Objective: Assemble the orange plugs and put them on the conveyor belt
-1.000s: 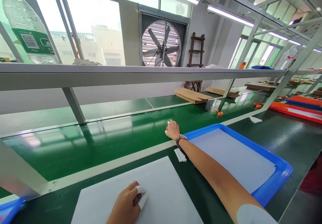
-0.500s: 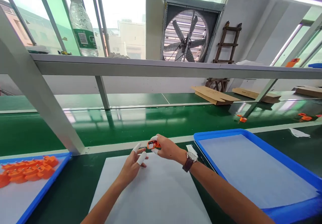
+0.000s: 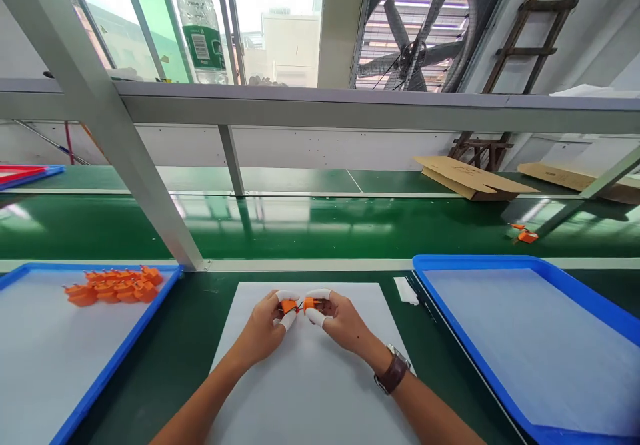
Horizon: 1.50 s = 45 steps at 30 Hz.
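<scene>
Over the white sheet [image 3: 310,372], my left hand [image 3: 264,328] pinches a small orange plastic part [image 3: 288,306] between white-covered thumb and finger. Just beside it, my right hand [image 3: 346,324] grips another orange plastic part [image 3: 309,304], its white-covered fingertips pressed on both sides. A thin dark and reddish link, perhaps wire, shows in the narrow gap between the two parts. My fingers hide much of both parts. More orange parts [image 3: 117,286] lie bunched in rows in the left blue tray [image 3: 133,348].
On the right stands a second blue tray [image 3: 473,358] with a pale lining. A white scrap [image 3: 406,291] lies near it. Behind runs a shiny green belt [image 3: 320,232] with an orange piece [image 3: 527,236] on it. A slanted metal post [image 3: 145,185] rises at left; cardboard [image 3: 470,177] lies behind.
My left hand, earlier open with fingers apart, now holds an orange part. Both hands have come together lower over the sheet. The view has tilted down and turned left.
</scene>
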Available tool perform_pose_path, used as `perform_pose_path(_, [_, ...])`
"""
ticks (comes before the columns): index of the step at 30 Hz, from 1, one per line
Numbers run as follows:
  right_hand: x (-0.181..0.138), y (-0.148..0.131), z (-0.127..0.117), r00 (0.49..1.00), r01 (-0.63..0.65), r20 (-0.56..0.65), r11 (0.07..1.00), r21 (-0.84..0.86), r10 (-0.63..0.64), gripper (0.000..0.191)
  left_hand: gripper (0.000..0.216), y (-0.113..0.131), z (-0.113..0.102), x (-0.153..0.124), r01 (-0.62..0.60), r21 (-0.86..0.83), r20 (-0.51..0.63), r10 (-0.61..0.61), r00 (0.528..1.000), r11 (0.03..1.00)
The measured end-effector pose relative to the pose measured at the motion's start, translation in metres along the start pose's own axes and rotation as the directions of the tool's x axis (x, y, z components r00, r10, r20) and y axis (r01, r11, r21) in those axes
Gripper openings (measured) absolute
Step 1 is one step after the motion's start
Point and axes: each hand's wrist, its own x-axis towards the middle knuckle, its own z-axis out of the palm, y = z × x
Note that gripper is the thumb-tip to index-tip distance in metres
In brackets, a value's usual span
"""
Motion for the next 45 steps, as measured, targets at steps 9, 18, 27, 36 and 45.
perform_pose_path(9, [-0.012,0.004,0.004,0.964,0.198,-0.128,0.948,-0.247,-0.235,0.018,0.034,-0.001,0.006,0.002,0.127,-0.196,0.038,-0.121,0.992,0.973])
perform_pose_path(18, [-0.015,0.007,0.019,0.978,-0.178,-0.098,0.981,0.074,0.184,0.014,0.015,-0.003,0.016,0.003,0.117,-0.261,-0.043,-0.132,0.990,0.958])
perform_pose_path(27, [-0.011,0.011,0.014,0.974,-0.101,-0.206,0.995,-0.003,0.098,0.018,0.042,-0.011,0.013,-0.001,-0.046,-0.038,0.029,0.047,0.998,0.998])
perform_pose_path(36, [-0.015,0.008,0.014,0.980,0.046,-0.179,0.972,-0.230,-0.088,0.017,0.041,-0.024,0.021,-0.004,-0.258,0.339,-0.035,0.286,0.958,0.905])
perform_pose_path(45, [-0.013,0.013,0.007,0.991,-0.062,-0.127,0.978,-0.198,0.038,0.014,0.034,-0.027,0.026,-0.002,-0.255,0.399,-0.065,0.305,0.950,0.881])
